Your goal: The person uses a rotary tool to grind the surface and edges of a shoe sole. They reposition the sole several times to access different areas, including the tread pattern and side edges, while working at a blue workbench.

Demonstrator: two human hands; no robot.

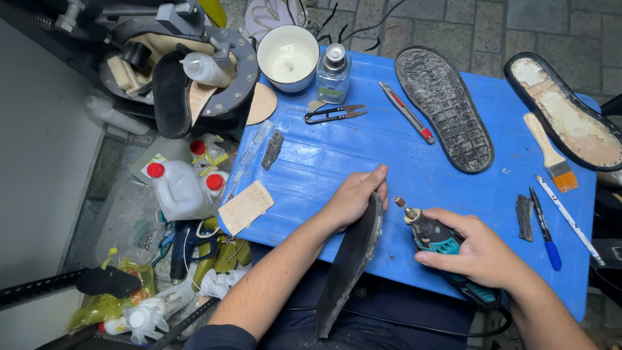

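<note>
Black sole (353,259) edge-up in left hand (353,198) (grinder (435,236) in right (479,249)).

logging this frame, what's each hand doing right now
Left hand: closed on a dark shoe sole held on edge.
Right hand: closed on a teal rotary tool.

Even overhead light, sharp, slight edge distortion

Three shoe soles (445,107), two red-capped jugs (175,188)
</note>
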